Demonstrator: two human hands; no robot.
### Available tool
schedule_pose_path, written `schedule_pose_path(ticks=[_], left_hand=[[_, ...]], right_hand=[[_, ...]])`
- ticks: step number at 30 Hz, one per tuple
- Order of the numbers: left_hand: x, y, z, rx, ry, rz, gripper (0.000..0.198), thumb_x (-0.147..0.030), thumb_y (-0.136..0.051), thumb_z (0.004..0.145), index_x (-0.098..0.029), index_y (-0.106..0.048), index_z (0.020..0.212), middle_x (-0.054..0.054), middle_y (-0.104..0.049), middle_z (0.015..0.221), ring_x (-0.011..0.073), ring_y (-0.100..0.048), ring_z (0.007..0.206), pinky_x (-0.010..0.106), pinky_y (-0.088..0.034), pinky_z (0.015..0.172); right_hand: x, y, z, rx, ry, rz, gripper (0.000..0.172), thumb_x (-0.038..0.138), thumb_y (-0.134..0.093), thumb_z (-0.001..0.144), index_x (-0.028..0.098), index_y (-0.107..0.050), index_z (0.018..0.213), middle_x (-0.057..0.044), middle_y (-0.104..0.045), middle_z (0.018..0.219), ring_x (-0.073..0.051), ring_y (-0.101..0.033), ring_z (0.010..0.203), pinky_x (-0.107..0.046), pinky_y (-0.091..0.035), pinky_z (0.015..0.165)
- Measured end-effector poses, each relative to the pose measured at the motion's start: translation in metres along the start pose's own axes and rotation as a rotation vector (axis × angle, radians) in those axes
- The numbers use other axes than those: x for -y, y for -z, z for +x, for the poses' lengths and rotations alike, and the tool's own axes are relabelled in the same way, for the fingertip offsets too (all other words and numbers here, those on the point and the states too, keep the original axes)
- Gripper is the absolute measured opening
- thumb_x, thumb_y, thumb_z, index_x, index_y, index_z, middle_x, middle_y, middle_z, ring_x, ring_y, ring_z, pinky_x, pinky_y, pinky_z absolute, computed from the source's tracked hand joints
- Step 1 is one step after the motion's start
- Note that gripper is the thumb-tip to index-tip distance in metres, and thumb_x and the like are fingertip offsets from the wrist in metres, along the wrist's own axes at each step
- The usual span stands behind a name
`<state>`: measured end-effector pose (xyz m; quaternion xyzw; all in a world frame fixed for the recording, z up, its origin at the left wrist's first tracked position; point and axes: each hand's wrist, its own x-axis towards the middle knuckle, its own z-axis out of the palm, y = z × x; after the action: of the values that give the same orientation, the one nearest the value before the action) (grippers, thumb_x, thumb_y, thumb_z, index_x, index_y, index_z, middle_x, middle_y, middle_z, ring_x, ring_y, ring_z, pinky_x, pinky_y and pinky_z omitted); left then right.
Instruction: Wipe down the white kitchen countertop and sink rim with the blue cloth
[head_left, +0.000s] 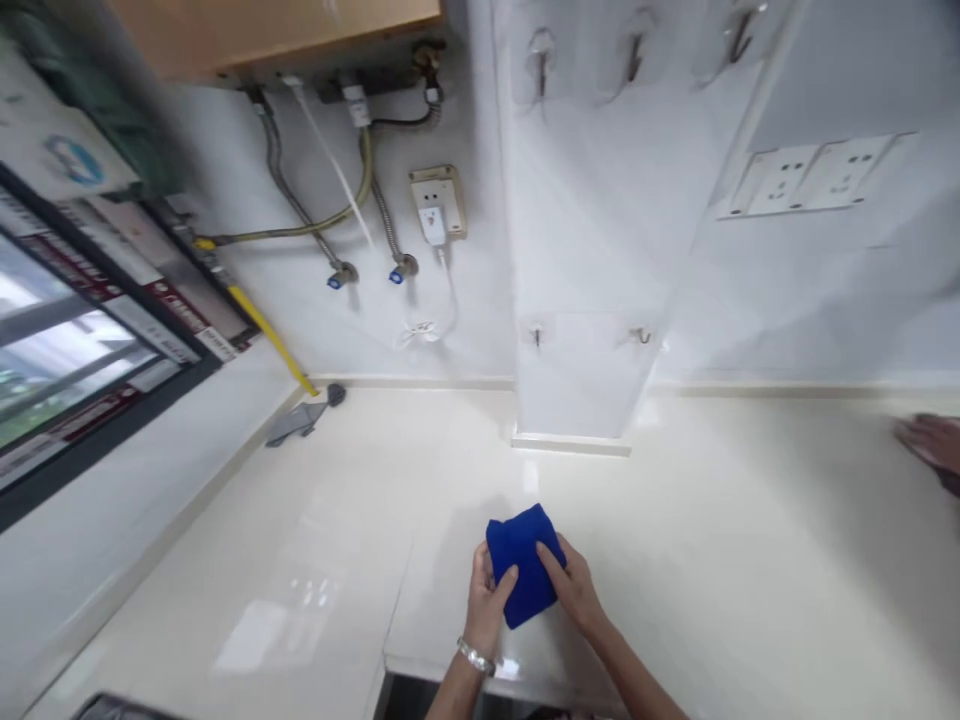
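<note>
A blue folded cloth (527,570) is held between both hands above the pale countertop (345,520). My left hand (489,598) grips its left edge, the thumb lying on top and the fingers partly hidden behind. On the other side my right hand (576,588) holds the right edge, its thumb pressed on the upper face. A silver-coloured bracelet (475,656) circles the left wrist.
Another person's hand (930,440) rests at the far right. A wall pillar (577,380) with hooks juts onto the counter. A yellow pipe (274,340) meets it near a grey cloth (296,422). Hoses (281,180) hang below the water heater (285,35). A window (67,340) is left.
</note>
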<state>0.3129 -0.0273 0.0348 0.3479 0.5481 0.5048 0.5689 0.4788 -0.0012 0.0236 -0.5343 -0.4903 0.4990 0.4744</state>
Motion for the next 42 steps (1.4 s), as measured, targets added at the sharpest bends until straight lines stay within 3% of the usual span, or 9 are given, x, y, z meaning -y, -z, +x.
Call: schedule_pose_path(ticks=[2, 5, 9, 13, 17, 25, 31, 35, 42], left_hand=[[0.002, 0.013, -0.005, -0.056, -0.046, 0.108, 0.067, -0.06, -0.072, 0.077, -0.021, -0.055, 0.129, 0.02, -0.068, 0.14, 0.0313, -0.065, 0.13, 0.05, -0.053, 0.114], [0.007, 0.056, -0.028, -0.22, -0.09, 0.323, 0.062, -0.059, -0.063, 0.083, -0.019, -0.058, 0.13, 0.022, -0.063, 0.146, 0.0321, -0.064, 0.132, 0.055, -0.049, 0.117], [0.014, 0.136, -0.077, -0.484, -0.128, 0.664, 0.068, -0.059, -0.054, 0.084, -0.015, -0.059, 0.137, 0.021, -0.052, 0.158, 0.0309, -0.04, 0.154, 0.05, -0.023, 0.134], [0.016, 0.213, -0.108, -0.7, -0.031, 0.921, 0.074, -0.057, -0.045, 0.084, -0.012, -0.056, 0.141, 0.02, -0.044, 0.165, 0.0334, -0.017, 0.162, 0.053, -0.009, 0.135], [0.011, 0.275, -0.109, -0.897, 0.145, 1.012, 0.078, -0.055, -0.037, 0.084, -0.01, -0.053, 0.146, 0.022, -0.033, 0.17, 0.0427, -0.011, 0.162, 0.064, -0.003, 0.131], [-0.005, 0.378, -0.084, -1.073, 0.347, 0.977, 0.077, -0.06, -0.025, 0.091, -0.019, -0.047, 0.152, 0.026, -0.026, 0.171, 0.0536, -0.016, 0.158, 0.077, -0.019, 0.122], [-0.006, 0.416, -0.052, -1.07, 0.292, 0.967, 0.068, -0.052, -0.029, 0.095, -0.019, -0.044, 0.154, 0.028, -0.018, 0.172, 0.0452, -0.012, 0.161, 0.071, -0.015, 0.126], [-0.006, 0.428, -0.034, -1.131, 0.277, 0.899, 0.069, -0.052, -0.034, 0.095, -0.018, -0.042, 0.154, 0.029, -0.017, 0.172, 0.0479, -0.02, 0.159, 0.068, -0.025, 0.125], [-0.008, 0.426, -0.019, -1.281, 0.284, 0.795, 0.068, -0.052, -0.029, 0.097, -0.018, -0.041, 0.155, 0.025, -0.014, 0.174, 0.0501, -0.009, 0.16, 0.069, -0.023, 0.126]], right_hand=[[-0.013, 0.008, 0.009, -0.092, 0.118, -0.303, 0.062, 0.069, -0.049, 0.095, 0.018, -0.072, 0.122, -0.017, -0.075, 0.12, -0.036, -0.068, 0.112, -0.052, -0.053, 0.101], [-0.036, 0.015, 0.011, -0.19, 0.353, -0.722, 0.061, 0.055, -0.044, 0.099, 0.018, -0.06, 0.145, -0.019, -0.057, 0.15, -0.042, -0.051, 0.139, -0.061, -0.041, 0.112], [-0.059, 0.008, -0.007, 0.111, 0.649, -1.019, 0.059, 0.04, -0.051, 0.098, 0.035, -0.047, 0.157, -0.004, -0.044, 0.165, -0.044, -0.035, 0.149, -0.062, -0.037, 0.114], [-0.067, -0.009, -0.014, 0.069, 0.625, -1.178, 0.061, 0.041, -0.051, 0.096, 0.036, -0.047, 0.157, -0.006, -0.041, 0.166, -0.049, -0.048, 0.134, -0.066, -0.043, 0.101], [-0.077, -0.023, 0.005, -0.048, 0.606, -1.254, 0.063, 0.046, -0.045, 0.095, 0.032, -0.049, 0.156, -0.014, -0.048, 0.16, -0.05, -0.057, 0.12, -0.066, -0.048, 0.088], [-0.083, -0.07, 0.038, -0.271, 0.637, -1.38, 0.064, 0.044, -0.044, 0.084, 0.002, -0.07, 0.124, -0.035, -0.064, 0.131, -0.059, -0.047, 0.132, -0.068, -0.042, 0.097], [-0.079, -0.1, 0.033, -0.353, 0.66, -1.348, 0.068, 0.043, -0.045, 0.084, 0.01, -0.059, 0.142, -0.03, -0.065, 0.132, -0.06, -0.047, 0.133, -0.072, -0.042, 0.093], [-0.083, -0.115, 0.047, -0.353, 0.694, -1.372, 0.068, 0.042, -0.048, 0.084, 0.008, -0.06, 0.142, -0.032, -0.064, 0.133, -0.061, -0.047, 0.132, -0.071, -0.041, 0.092], [-0.069, -0.169, 0.141, -0.221, 0.676, -1.546, 0.064, 0.039, -0.043, 0.089, 0.0, -0.063, 0.135, -0.034, -0.058, 0.138, -0.055, -0.048, 0.127, -0.064, -0.038, 0.097]])
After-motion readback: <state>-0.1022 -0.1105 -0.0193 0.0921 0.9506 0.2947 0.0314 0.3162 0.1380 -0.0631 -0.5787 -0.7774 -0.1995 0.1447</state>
